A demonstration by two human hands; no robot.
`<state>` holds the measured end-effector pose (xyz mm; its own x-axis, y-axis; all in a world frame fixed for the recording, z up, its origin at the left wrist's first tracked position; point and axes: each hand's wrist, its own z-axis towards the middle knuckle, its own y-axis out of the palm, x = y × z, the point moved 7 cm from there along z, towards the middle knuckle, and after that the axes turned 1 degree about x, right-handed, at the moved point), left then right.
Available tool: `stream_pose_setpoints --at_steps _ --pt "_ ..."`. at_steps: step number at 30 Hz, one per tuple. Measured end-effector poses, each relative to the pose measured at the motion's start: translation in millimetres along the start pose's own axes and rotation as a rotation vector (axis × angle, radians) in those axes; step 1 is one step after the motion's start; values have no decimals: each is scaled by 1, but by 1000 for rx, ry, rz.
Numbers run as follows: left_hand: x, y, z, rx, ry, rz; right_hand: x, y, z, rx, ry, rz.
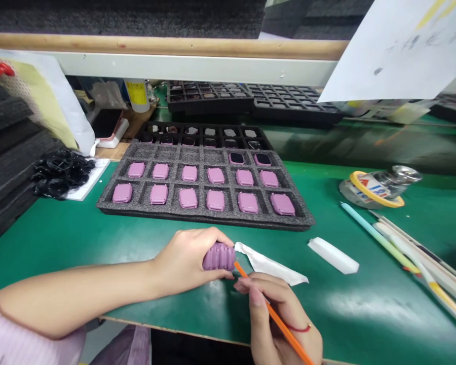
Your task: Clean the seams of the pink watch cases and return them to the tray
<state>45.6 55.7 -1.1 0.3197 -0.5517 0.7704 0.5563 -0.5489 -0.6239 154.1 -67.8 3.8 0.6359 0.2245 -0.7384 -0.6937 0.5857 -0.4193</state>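
My left hand (188, 263) grips a stack of purple watch cases (218, 257), lined up side by side just above the green bench. Pinched in the fingers of my right hand (277, 309) is a thin orange stick (289, 334), its tip at the right end of the stack; whether it touches is hard to tell. Behind both hands lies a dark foam tray (205, 217) with rows of pink-purple watch cases (215, 200) in its pockets. Two pieces in the tray's upper right show dark faces (263, 159). A folded white cloth (275, 266) lies just beyond my right hand.
To the right are a white block (333, 255), a blue-green pen (376, 235) among several sticks, and a glass bottle (380, 187) with a yellow ring. Black bands (63, 172) are heaped at left. A shelf edge (182, 66) and hanging paper (399, 56) overhang the back.
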Motion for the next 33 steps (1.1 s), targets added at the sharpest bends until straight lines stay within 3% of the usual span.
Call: stream_pose_setpoints --at_steps 4,8,16,19,22,26,33 --pt "1 0 0 -2 8 2 -4 4 -1 34 -61 -34" --pt "2 -1 0 5 3 2 -10 11 1 -36 -180 -94" --pt "0 -2 -1 35 36 -25 3 -8 9 -7 -41 -116" --pt "0 -3 -1 36 45 -55 15 -25 21 49 -64 -254" --pt "-1 -3 -1 35 50 -72 25 -25 33 -9 -114 -291" --pt "-2 -3 -3 50 39 -122 30 -15 43 -108 15 -254" --pt "-1 -3 -3 28 -12 -143 15 14 39 -261 286 47"
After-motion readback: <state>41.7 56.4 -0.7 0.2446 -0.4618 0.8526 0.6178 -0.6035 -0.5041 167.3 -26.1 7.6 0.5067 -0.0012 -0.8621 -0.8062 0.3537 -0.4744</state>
